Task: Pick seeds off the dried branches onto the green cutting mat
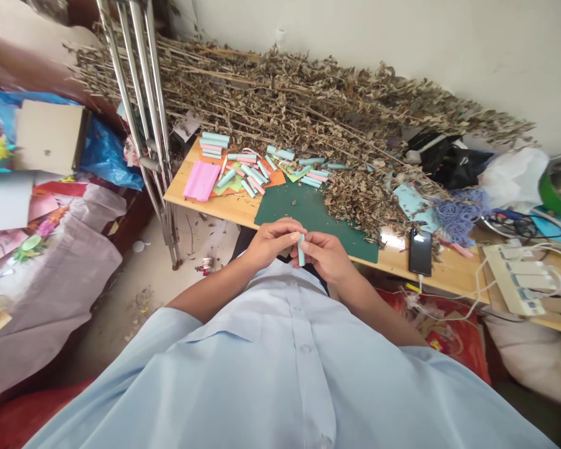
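Note:
A small light-blue paper roll (301, 251) stands almost upright between my hands, just in front of the table's near edge. My left hand (275, 242) pinches its upper end between thumb and fingers. Along its side, my right hand (326, 254) grips it, the thumb lying across the front. Beyond them on the table is a dark green mat (287, 209), with a heap of crumbled dry leaves (359, 202) on its right part. Several blue and pink paper rolls (250, 171) lie to the left, beside a pink paper stack (201, 181).
Long bundles of dried leafy stalks (280, 93) cover the back of the table. Metal crutches (144, 125) lean at the left. A phone (420, 252) on a cable, a power strip (512, 280) and purple yarn (460, 215) occupy the right side.

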